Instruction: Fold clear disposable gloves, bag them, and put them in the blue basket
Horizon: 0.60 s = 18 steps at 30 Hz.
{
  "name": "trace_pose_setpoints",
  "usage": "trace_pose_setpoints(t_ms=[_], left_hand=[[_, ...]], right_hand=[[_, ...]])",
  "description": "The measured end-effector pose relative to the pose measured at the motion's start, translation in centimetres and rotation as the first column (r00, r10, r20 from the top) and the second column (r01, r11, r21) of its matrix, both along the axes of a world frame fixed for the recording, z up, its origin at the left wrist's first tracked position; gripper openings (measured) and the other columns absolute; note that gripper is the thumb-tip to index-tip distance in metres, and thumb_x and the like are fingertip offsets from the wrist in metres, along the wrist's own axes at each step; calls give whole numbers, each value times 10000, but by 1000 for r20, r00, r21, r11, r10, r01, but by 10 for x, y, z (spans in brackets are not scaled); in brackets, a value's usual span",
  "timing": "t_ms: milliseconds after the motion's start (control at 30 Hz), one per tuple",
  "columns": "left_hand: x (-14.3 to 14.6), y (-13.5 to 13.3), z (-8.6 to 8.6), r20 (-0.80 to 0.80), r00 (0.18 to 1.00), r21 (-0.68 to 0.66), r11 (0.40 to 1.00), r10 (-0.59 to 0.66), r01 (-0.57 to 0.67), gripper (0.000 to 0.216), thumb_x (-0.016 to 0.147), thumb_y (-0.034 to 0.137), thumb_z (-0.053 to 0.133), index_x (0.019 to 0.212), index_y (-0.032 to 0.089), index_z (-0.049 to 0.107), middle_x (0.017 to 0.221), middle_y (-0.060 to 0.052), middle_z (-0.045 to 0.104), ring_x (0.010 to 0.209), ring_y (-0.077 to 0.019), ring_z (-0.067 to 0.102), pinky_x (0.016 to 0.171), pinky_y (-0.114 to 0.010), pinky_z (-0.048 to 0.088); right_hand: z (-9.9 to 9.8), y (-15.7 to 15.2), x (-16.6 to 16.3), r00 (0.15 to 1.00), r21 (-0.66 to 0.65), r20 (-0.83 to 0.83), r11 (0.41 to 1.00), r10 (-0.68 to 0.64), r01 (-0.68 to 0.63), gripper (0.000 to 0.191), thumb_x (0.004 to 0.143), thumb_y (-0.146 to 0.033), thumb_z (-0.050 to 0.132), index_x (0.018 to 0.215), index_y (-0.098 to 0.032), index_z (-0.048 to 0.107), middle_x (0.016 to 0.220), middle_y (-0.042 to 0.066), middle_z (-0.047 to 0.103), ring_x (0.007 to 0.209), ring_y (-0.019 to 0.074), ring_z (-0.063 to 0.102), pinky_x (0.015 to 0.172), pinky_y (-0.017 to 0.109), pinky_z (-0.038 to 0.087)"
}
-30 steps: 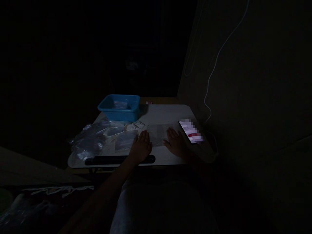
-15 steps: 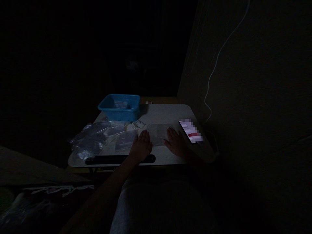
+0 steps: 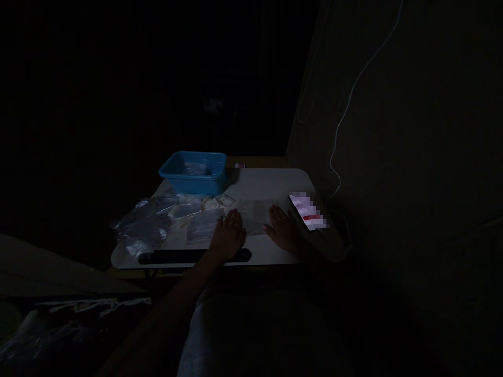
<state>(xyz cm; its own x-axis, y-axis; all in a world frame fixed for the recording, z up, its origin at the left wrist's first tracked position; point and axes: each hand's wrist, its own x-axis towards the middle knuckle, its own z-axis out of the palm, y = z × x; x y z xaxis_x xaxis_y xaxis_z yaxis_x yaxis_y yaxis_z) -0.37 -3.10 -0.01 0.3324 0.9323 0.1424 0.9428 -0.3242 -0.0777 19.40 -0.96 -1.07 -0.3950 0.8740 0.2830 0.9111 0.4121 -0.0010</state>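
The room is very dark. My left hand (image 3: 228, 235) lies flat on a small white table (image 3: 259, 183), fingers stretched out, at the left edge of a clear plastic bag (image 3: 255, 215). My right hand (image 3: 282, 230) rests flat at that bag's right edge, fingers out. The bag lies flat between both hands. Another small clear bag (image 3: 200, 226) lies just left of my left hand.
A blue plastic tub (image 3: 193, 173) stands at the table's far left. A heap of clear plastic bags (image 3: 145, 226) covers the left side. A lit phone (image 3: 308, 212) lies right of my right hand. A white cable (image 3: 346, 104) hangs on the right wall.
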Motion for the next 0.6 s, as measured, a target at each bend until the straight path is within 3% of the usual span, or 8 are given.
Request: trace_pose_setpoints(t_ms=[600], left_hand=[[0,-1,-1,78,997,38,999,21,-24,505,889,321,220,1275,49,398,1379,-172,344,1297,-252,275,1024,-437,273]], right_hand=[[4,-2,-1,1000,-33,-5,999,-6,6,597,886,-460,260,1319,-60,354,1385,170,333,1291,256,281,1036,471,196]])
